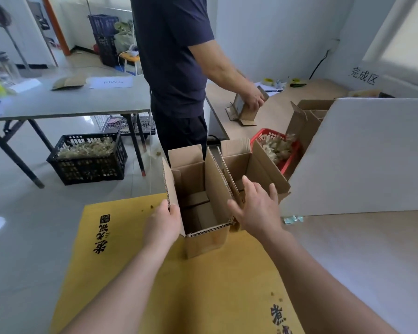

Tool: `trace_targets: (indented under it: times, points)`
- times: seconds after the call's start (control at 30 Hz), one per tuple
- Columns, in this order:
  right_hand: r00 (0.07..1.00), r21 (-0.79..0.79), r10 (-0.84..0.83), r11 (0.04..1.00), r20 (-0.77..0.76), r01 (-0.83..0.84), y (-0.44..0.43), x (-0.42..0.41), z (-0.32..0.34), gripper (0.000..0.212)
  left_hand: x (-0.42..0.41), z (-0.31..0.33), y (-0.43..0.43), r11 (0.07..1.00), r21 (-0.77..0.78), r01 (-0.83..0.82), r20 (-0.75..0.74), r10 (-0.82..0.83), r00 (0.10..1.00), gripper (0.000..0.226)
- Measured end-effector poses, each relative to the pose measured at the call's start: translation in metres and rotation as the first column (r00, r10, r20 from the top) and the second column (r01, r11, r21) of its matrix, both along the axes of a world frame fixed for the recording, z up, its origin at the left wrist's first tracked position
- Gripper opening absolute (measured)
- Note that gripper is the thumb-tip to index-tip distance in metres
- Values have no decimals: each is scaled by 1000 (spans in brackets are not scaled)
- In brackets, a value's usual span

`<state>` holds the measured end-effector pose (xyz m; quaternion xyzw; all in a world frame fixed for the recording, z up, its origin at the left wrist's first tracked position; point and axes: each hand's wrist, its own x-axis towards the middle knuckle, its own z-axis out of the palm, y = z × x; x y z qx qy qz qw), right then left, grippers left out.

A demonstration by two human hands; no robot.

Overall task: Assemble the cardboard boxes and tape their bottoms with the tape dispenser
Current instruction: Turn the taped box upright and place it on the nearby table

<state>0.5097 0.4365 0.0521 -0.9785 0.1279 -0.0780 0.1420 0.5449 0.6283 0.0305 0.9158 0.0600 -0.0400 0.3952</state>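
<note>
Box 1 [203,242]: brown corrugated cardboard, upright on the yellow sheet [130,237], top open. Left, far and right flaps stand up; the raw fluted edge shows along the near rim. Inside, the bottom flaps lie folded in, seam visible. The left hand [163,222] grips its left flap; the right hand [258,208], fingers spread, is at its right flap.

Box 2 [241,165]: same cardboard, upright just beside box 1 on the right, top open, right flap leaning outward.

Box 3 [302,126]: farther right, upright, flaps up, partly hidden.

Roll of tape [268,81]: yellowish, on the far tabletop, well apart from the boxes.
</note>
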Motion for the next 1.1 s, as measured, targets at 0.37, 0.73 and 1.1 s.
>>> trace_targets:
  times: [0.37,0.73,1.1]
  points:
    - [998,175,34,984,59,-44,-28,33,-1,59,42,12,-49,995,59,85,-45,-82,996,35]
    - [997,77,-1,997,75,-5,-16,-2,20,49,30,25,-28,981,-13,195,-37,-196,980,66]
    - [962,-59,-251,964,105,258,-23,-143,14,27,-62,17,-58,822,306,480,504,-567,652,43]
